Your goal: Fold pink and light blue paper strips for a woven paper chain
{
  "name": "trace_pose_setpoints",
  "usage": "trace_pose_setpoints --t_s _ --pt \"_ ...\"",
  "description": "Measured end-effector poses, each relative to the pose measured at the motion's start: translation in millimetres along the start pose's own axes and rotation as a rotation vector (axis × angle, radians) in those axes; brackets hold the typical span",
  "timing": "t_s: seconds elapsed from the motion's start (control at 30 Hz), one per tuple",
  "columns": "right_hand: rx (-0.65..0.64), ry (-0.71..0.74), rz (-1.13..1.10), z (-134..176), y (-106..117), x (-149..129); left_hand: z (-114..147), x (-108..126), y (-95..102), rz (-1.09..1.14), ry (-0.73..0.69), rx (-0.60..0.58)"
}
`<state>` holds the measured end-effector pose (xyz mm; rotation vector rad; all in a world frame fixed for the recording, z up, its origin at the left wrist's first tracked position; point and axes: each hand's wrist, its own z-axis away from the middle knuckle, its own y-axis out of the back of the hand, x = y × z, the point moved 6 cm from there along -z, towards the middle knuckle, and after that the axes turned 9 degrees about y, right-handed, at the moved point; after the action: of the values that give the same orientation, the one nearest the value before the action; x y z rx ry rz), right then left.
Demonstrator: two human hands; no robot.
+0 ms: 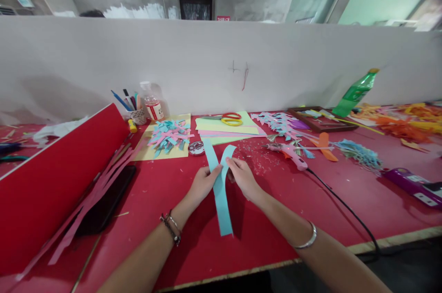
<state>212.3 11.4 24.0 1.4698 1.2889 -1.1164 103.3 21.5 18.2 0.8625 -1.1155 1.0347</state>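
Note:
A light-blue paper strip (223, 212) hangs down from between my hands, its lower end close to the red tabletop. Above, the paper parts into two in a V shape; I cannot tell whether these are two strips or one partly split. My left hand (206, 181) pinches the left part between thumb and fingers. In my right hand (241, 177), the upper right part (228, 151) is gripped and bends away to the right. Beyond my hands lie coloured paper sheets (203, 126) with red and yellow scissors (232, 119) on top.
A pink glue gun (288, 152) with a black cord lies to the right, near a purple power strip (412, 185). Pink and blue paper scraps (169, 135) are heaped on a yellow sheet. A red board (65, 178) and a phone (110, 201) are at left. A green bottle (355, 95) stands tilted behind.

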Motion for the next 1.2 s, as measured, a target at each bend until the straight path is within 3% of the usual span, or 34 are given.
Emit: trace_pose_setpoints --t_s 0.23,0.4,0.57,0.77,1.2 --pt "-0.137 -0.044 -0.024 2 -12 4 -7 -5 10.0 -0.092 -0.070 0.099" --pt "-0.058 -0.059 -0.024 1 -8 7 -6 -4 12.5 -0.044 -0.031 0.140" --pt "0.033 -0.043 -0.040 -1 0 9 -4 -3 0.9 -0.070 -0.024 0.021" --pt "-0.148 -0.119 0.013 2 -13 10 -11 -11 8.6 -0.136 -0.053 0.091" --pt "-0.006 -0.148 -0.134 2 -9 15 -5 -5 13.3 -0.017 -0.054 0.156"
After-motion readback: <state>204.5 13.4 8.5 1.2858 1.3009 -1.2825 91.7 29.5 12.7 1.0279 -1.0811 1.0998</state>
